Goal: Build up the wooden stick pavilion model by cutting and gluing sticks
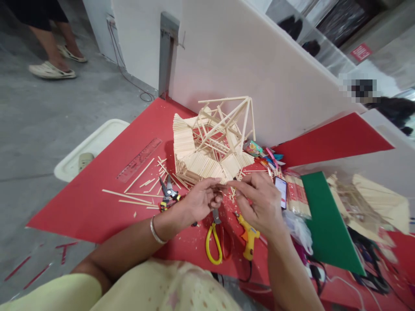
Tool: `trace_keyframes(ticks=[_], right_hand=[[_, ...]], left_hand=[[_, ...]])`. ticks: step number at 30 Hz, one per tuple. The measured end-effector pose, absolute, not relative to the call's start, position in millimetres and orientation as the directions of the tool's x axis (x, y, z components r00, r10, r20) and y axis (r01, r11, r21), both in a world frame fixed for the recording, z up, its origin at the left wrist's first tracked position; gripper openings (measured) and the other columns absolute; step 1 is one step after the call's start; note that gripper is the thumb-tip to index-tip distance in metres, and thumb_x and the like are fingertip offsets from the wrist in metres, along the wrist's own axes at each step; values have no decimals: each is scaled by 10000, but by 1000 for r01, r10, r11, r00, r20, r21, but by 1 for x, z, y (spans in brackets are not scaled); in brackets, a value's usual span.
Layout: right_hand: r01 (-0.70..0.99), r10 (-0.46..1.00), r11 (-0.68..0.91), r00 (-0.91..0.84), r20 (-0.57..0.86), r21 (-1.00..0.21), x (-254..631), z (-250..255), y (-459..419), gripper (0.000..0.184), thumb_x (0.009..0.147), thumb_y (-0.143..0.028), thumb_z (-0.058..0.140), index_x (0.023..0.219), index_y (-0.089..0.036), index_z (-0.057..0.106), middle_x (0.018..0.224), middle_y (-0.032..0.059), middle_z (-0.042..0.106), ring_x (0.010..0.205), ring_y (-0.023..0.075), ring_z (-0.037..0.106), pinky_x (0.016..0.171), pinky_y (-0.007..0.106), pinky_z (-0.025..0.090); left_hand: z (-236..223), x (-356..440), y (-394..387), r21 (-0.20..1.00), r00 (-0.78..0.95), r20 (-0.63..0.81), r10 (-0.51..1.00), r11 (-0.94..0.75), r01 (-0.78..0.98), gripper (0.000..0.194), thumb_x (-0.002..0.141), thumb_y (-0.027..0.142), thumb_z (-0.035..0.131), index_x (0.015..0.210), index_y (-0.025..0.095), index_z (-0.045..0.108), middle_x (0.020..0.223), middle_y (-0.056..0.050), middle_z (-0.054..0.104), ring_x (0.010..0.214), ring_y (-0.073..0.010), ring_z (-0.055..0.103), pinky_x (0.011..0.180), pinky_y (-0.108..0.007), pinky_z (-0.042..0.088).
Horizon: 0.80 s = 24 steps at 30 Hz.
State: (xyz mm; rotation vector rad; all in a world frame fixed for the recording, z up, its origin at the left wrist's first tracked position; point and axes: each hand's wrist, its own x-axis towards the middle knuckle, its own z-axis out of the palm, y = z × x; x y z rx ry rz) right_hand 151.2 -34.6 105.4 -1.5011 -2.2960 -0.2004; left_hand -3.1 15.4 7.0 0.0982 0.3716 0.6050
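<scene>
1. I read left hand point(202, 201): fingertips bunched, grip unclear; right hand point(261, 203): thumb and index apart.
2. Pale wooden-stick framework point(184, 140) sits beyond both on red table point(87, 207).
3. Yellow glue gun point(250, 242) lies nearer.

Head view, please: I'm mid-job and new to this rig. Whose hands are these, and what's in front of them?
There is no robot. One camera, worn on a person's head, looks forward and down at their bare left hand and right hand. On the red tabletop stands an openwork structure of thin wooden sticks. To its left lie a ruler and loose sticks. Nearer the body are cutting pliers, yellow-handled scissors and a yellow glue gun. The fingertips meet before the structure; whatever they pinch is too small to identify.
</scene>
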Motion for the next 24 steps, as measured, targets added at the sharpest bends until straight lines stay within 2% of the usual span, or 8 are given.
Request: trace_keyframes(ticks=[16, 24], right_hand=[[910, 854, 412, -371, 364, -39, 150, 104, -34, 306, 817, -130, 581, 1059, -227, 740, 845, 44, 562, 836, 201, 498, 715, 339, 407], [882, 825, 448, -347, 446, -143, 153, 100, -36, 296, 806, -100, 595, 1048, -204, 731, 851, 47, 598, 817, 194, 531, 734, 357, 435]], left_hand=[[9, -4, 16, 182, 765, -330, 553, 832, -524, 178, 748, 246, 696, 844, 99, 672, 750, -40, 660, 499, -79, 491, 436, -190, 305], [7, -4, 16, 167, 765, -336, 550, 834, -526, 140, 744, 230, 706, 811, 118, 656, 726, -34, 651, 502, -83, 487, 435, -193, 296]])
